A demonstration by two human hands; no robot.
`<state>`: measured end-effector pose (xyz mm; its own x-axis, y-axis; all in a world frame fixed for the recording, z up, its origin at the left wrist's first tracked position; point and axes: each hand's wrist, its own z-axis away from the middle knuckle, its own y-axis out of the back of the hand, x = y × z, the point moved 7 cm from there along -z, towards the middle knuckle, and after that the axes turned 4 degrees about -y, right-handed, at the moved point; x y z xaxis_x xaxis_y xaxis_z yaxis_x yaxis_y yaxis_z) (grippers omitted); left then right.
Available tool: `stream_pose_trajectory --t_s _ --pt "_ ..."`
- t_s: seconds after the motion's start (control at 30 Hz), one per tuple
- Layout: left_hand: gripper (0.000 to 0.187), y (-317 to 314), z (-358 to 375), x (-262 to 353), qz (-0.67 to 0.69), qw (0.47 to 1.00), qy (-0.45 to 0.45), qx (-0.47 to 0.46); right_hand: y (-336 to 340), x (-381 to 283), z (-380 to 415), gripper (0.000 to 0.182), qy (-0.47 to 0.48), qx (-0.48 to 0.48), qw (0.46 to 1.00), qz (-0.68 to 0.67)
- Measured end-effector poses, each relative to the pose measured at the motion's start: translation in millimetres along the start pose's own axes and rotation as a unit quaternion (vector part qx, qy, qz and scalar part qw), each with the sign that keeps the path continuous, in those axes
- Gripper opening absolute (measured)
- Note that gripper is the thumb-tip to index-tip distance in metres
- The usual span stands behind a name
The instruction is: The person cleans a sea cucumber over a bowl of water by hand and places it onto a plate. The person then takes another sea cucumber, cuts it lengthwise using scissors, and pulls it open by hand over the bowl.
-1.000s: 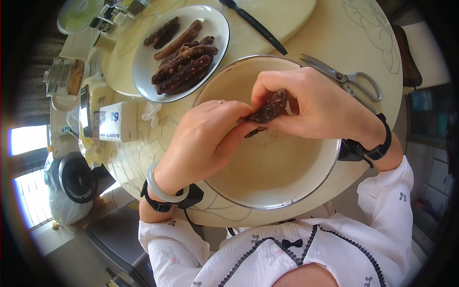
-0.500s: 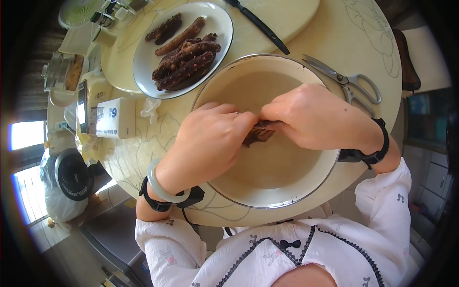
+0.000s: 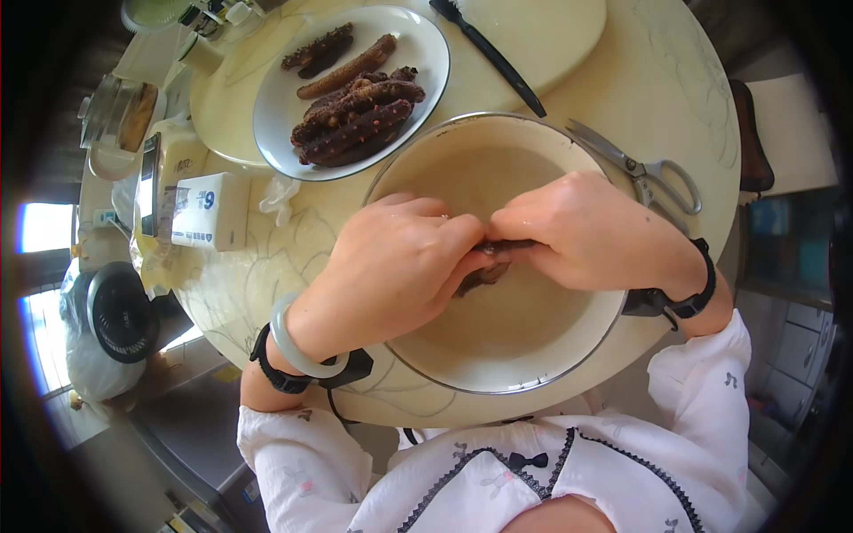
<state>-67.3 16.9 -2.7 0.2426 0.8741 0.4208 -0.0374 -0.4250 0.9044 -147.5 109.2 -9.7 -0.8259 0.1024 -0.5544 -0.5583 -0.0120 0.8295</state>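
Both my hands pinch a dark brown sea cucumber [image 3: 484,279] over a cream enamel basin [image 3: 555,355] of cloudy water. My left hand [image 3: 395,262] grips it from the left, thumb and fingers closed. From the right, my right hand [image 3: 591,231] holds a narrow dark strip of it, fingertips close to those of the left. A loose flap hangs below the fingers; much of the piece is hidden behind them. Several whole, bumpy sea cucumbers [image 3: 360,129] lie on a white plate [image 3: 422,44] beyond the basin.
Scissors [image 3: 634,167] lie right of the basin, slightly opened. A long black-handled tool [image 3: 493,58] rests behind it. To the left are a white packet [image 3: 211,213], a crumpled clear plastic scrap [image 3: 280,200] and a lidded glass pot [image 3: 115,111]. The round table's edge runs close to my body.
The sea cucumber has turned between my fingers: a dark strip now spans both hands, and less of the flap below shows. The whole view has shifted slightly.
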Motion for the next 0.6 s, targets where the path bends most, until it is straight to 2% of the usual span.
stream_pose_trajectory --t_s 0.1,0.27,0.6 --pt "0.013 -2.2 2.2 -1.8 0.006 1.000 -0.009 -0.003 3.2 -0.9 1.5 0.015 0.021 0.016 0.999 -0.035" --pt "0.009 1.6 3.1 -0.8 0.048 0.999 -0.018 0.019 6.6 0.1 -1.0 0.012 -0.005 -0.004 0.998 -0.069" --pt "0.014 3.5 4.5 -3.4 0.091 0.995 -0.015 0.037 9.3 -2.5 0.3 0.013 0.015 0.022 0.996 -0.087"
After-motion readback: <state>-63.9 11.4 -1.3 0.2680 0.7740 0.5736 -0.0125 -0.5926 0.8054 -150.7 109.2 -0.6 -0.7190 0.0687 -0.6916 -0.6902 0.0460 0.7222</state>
